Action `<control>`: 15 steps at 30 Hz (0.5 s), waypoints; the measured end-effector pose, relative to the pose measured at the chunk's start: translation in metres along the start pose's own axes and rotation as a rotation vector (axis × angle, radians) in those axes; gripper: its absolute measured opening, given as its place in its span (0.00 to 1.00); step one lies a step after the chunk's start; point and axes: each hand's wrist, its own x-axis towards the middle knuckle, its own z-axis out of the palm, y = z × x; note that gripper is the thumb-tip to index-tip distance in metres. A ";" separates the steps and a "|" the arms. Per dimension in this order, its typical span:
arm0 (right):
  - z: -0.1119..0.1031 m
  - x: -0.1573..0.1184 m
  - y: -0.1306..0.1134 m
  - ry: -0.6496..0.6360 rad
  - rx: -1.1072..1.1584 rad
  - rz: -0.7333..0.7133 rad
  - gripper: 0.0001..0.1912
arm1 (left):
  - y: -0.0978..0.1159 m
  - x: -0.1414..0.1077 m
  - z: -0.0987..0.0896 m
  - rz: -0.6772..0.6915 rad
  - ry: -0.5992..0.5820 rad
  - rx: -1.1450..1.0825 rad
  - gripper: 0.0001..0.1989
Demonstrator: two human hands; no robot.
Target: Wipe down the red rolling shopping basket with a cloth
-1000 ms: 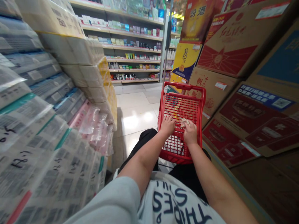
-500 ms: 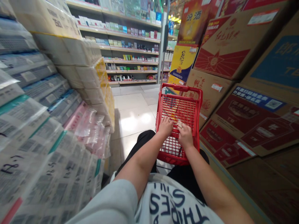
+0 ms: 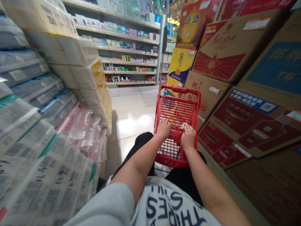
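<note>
A red plastic basket (image 3: 177,88) with a grid of slots rests between my knees, its upper bar tilted away from me. My left hand (image 3: 164,128) lies over the left part of the grid, fingers stretched forward and a little bent, with nothing visible in it. Over the right part of the grid, my right hand (image 3: 188,137) has its fingers closed around a small crumpled whitish thing (image 3: 185,126), too small to name. Through the slots some pale and dark shapes show, but I cannot make out what they are.
Wrapped white packs (image 3: 77,75) and plastic-covered bundles (image 3: 54,166) are stacked on my left. Cardboard cartons (image 3: 216,59) rise close on my right. Ahead, pale floor tiles (image 3: 128,103) lead to shelves (image 3: 131,55) of small boxes and bottles.
My hands have moved slightly apart, the right one shifting rightward over the grid with the crumpled whitish thing. The basket and surroundings sit a little further left in view.
</note>
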 end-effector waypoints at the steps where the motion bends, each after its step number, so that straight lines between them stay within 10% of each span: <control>1: 0.001 0.000 0.001 -0.026 0.017 -0.036 0.24 | 0.000 0.000 0.000 -0.001 0.002 0.001 0.15; 4: 0.004 0.000 0.002 -0.160 0.092 -0.215 0.25 | -0.001 0.001 0.003 -0.009 0.005 0.002 0.14; 9: 0.006 0.002 0.002 0.013 0.013 0.012 0.24 | -0.001 0.001 0.003 0.005 -0.001 0.022 0.15; 15: 0.005 0.003 0.001 -0.103 0.054 -0.104 0.24 | -0.001 0.000 0.003 0.006 0.008 0.036 0.15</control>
